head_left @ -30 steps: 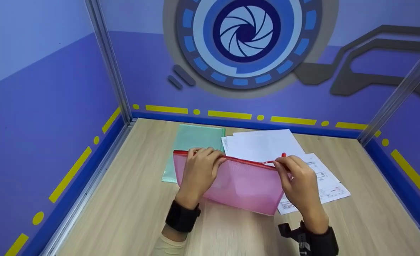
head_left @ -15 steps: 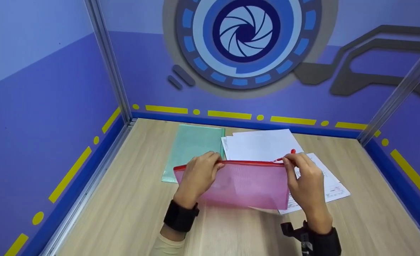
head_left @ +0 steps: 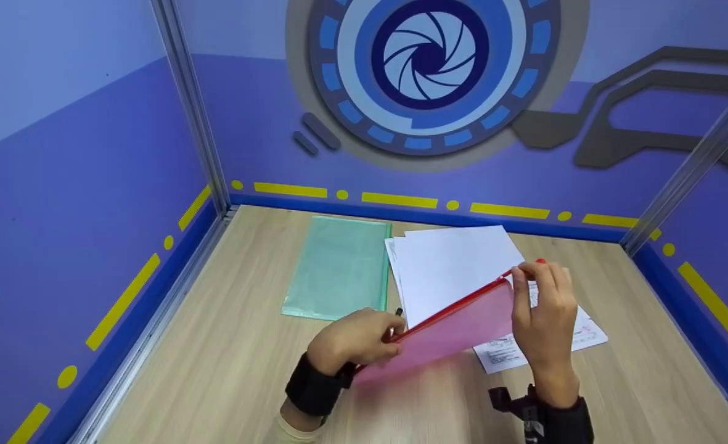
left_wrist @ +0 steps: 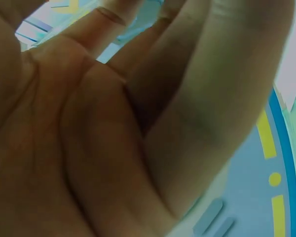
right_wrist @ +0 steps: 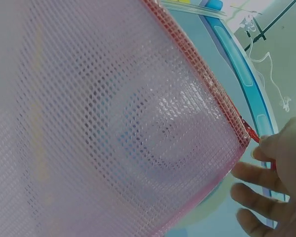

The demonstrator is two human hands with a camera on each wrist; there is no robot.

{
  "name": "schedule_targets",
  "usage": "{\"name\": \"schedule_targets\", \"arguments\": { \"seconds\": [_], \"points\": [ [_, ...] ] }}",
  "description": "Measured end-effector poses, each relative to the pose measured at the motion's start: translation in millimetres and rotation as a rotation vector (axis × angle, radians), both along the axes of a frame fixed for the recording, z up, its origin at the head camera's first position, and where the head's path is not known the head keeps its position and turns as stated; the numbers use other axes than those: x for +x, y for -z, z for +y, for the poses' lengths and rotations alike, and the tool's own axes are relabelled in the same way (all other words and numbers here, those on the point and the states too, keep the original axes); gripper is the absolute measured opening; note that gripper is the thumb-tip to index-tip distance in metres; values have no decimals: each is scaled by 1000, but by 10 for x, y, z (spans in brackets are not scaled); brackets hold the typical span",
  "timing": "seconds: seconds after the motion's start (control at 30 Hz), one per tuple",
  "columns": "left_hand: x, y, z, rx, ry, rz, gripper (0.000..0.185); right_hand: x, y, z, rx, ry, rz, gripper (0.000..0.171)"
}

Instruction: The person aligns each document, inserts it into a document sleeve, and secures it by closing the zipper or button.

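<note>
A pink mesh zipper pouch [head_left: 447,333] with a red zipper edge is held up off the table at a slant, its left end lower and nearer the person. My left hand [head_left: 357,338] grips the pouch's top edge toward that lower end. A small dark tip [head_left: 399,312] sticks up beside its fingers. With thumb and forefinger, my right hand [head_left: 545,308] pinches a red zipper pull [right_wrist: 253,132] at the upper right corner. In the right wrist view its other fingers are spread beside the mesh. The left wrist view shows curled fingers, with the pouch hidden.
A green zipper pouch [head_left: 339,265] lies flat at the back left of the wooden table [head_left: 216,345]. White paper sheets [head_left: 456,259] are spread beside it, and a printed sheet [head_left: 588,330] lies partly under the right hand. Blue walls stand behind and at both sides.
My left hand has turned and come down toward the person, tipping the pouch from nearly level to a slant. The right hand has moved right with the zipper pull.
</note>
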State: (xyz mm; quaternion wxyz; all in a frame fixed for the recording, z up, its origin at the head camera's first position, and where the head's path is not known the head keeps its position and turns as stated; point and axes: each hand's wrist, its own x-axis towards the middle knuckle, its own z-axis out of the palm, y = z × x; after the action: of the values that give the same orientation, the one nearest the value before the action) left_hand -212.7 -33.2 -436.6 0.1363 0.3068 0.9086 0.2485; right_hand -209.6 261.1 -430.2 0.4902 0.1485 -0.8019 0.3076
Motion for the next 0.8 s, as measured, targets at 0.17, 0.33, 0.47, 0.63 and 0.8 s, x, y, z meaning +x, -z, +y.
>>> {"name": "schedule_targets", "arguments": {
  "seconds": [0.17,0.33,0.47,0.63,0.8],
  "points": [
    [4,-11,24,0,20,-2,14,16,10,-2,-57,46,-35,10],
    [-18,-2,73,82,108,39,16,11,22,-83,-154,-57,-142,6],
    [-51,-3,154,219,155,179,9,24,4,-198,-213,-227,-272,10],
    [-39,-29,259,420,76,364,11,131,-46,-382,-256,-428,-587,41],
    [1,-37,365,552,23,485,15,219,-55,-506,-254,-571,-715,48]
  ]
}}
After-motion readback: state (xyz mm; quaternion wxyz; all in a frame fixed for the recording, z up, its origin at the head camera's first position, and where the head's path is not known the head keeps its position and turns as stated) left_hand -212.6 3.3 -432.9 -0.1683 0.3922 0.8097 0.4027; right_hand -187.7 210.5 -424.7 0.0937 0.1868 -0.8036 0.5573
